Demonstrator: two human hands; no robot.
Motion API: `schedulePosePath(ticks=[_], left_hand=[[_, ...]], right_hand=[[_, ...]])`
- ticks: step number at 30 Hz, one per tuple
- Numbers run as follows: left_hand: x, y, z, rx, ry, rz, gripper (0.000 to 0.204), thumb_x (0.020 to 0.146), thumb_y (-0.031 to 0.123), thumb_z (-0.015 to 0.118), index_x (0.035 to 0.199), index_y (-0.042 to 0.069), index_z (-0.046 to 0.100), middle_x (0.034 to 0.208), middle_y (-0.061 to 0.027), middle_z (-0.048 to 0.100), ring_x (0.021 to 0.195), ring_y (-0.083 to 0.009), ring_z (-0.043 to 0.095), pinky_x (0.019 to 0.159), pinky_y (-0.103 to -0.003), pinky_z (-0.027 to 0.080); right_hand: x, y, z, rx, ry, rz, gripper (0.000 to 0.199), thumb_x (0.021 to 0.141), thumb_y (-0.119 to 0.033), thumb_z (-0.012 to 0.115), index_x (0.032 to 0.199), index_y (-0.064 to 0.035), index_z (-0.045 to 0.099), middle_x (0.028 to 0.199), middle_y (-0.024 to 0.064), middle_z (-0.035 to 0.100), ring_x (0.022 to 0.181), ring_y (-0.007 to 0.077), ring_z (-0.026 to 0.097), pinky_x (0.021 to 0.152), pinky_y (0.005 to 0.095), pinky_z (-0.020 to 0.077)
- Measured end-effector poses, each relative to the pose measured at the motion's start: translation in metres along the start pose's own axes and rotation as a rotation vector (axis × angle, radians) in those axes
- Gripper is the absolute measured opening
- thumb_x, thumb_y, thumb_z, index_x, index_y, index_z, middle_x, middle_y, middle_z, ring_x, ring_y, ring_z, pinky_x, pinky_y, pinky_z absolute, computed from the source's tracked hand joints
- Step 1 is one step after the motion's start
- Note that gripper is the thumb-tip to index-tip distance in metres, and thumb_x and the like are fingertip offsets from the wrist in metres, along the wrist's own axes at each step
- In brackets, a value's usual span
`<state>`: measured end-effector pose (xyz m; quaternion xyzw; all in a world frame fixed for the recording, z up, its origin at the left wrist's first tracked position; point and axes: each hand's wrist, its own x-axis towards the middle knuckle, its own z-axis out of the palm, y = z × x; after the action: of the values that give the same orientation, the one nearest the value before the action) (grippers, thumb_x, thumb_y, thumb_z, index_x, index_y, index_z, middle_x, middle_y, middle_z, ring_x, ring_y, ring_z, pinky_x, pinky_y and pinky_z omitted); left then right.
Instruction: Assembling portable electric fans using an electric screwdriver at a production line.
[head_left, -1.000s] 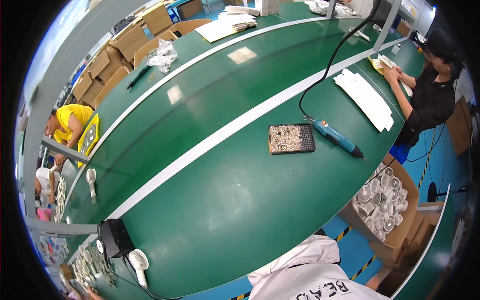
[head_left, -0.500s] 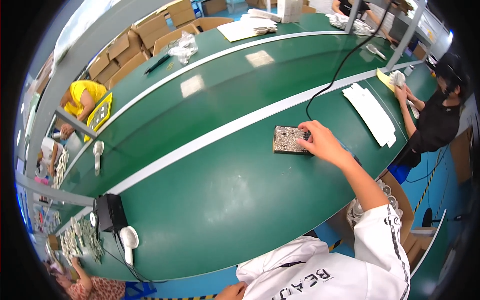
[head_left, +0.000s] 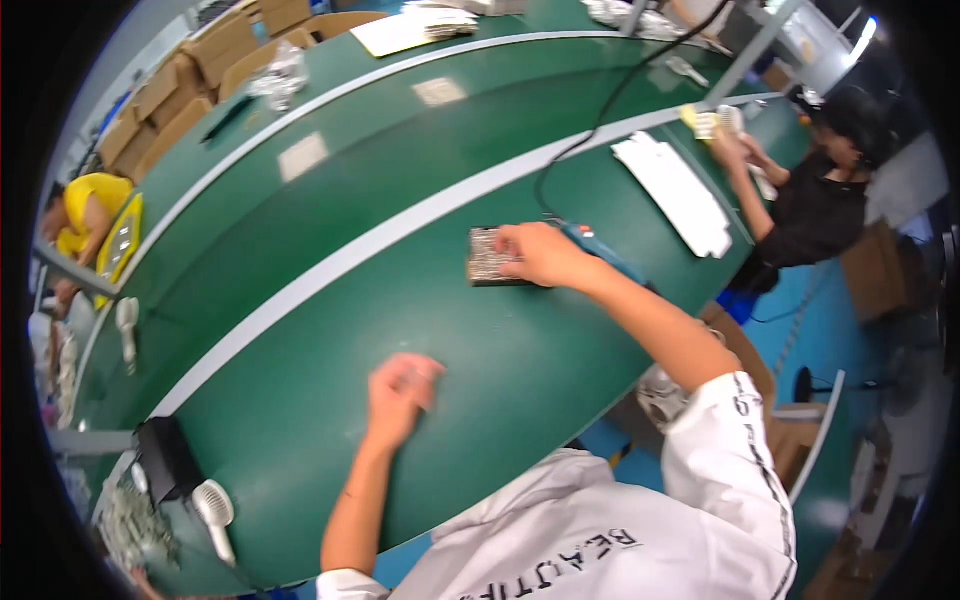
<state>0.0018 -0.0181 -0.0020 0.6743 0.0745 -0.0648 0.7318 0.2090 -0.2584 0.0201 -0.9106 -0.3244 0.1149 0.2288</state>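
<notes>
A small dark-edged box of many tiny metallic pieces [head_left: 482,262] lies on the green table. My right hand [head_left: 548,256] reaches over its right side. The thumb and fingertips are apart, resting over the pieces; no lifted piece shows between them. Just beyond the hand lies a blue powered hand tool [head_left: 592,240], partly hidden by my wrist and forearm. My left hand [head_left: 403,388] hovers over the table, nearer to me and left of the box. Its fingers look curled but are smeared by motion, so what they hold, if anything, does not show.
White flat sheets [head_left: 672,195] lie to the right, near a co-worker in black [head_left: 820,205]. A white hairbrush-like piece [head_left: 215,515] and a black box [head_left: 168,458] stand at the near left. A grey rail [head_left: 330,275] crosses the table. A black cable [head_left: 600,120] hangs down behind my right hand.
My left hand has come up from near my body over the table. My right hand reaches farther over the box of pieces. The whole view has shifted, uncovering more of the blue tool.
</notes>
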Motion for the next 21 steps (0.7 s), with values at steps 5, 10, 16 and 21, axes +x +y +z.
schedulePosePath(ticks=[5,10,16,21], left_hand=[[0.066,-0.006,-0.013,-0.446,0.271,0.28,0.014,0.094,0.011,0.053,0.091,-0.001,0.059,0.059,0.0029,0.041,0.052,-0.0081,0.035,0.05,-0.024,0.032],[0.063,-0.011,-0.018,-0.278,0.203,0.228,0.014,0.093,0.013,0.056,0.093,0.0,0.062,0.062,0.0014,0.048,0.055,-0.0075,0.042,0.052,-0.023,0.034],[0.065,-0.01,-0.013,-0.245,0.163,0.252,0.014,0.093,0.014,0.056,0.091,0.001,0.063,0.061,0.0012,0.05,0.057,-0.0067,0.045,0.053,-0.022,0.035],[0.066,-0.008,-0.018,-0.279,0.11,0.281,0.015,0.094,0.013,0.055,0.092,0.001,0.063,0.063,0.0037,0.05,0.057,-0.0036,0.043,0.052,-0.019,0.032]], right_hand=[[-0.004,0.002,-0.013,0.195,-0.066,0.128,0.017,0.078,-0.012,0.068,0.09,-0.0014,0.062,0.068,0.0087,0.064,0.06,0.0172,0.063,0.061,0.0304,0.0499],[-0.012,0.003,-0.027,0.313,-0.019,0.313,0.01,0.081,-0.008,0.067,0.085,0.001,0.066,0.064,0.0054,0.065,0.057,0.0105,0.063,0.053,0.025,0.0501],[-0.009,0.004,-0.027,0.373,0.015,0.294,0.011,0.085,-0.008,0.066,0.087,0.0028,0.066,0.068,0.0047,0.065,0.059,0.0085,0.06,0.056,0.0228,0.0495],[-0.014,-0.012,-0.028,0.312,0.043,0.282,0.01,0.085,-0.007,0.065,0.088,0.0027,0.064,0.068,0.0032,0.063,0.06,0.0082,0.06,0.056,0.0225,0.0492]])
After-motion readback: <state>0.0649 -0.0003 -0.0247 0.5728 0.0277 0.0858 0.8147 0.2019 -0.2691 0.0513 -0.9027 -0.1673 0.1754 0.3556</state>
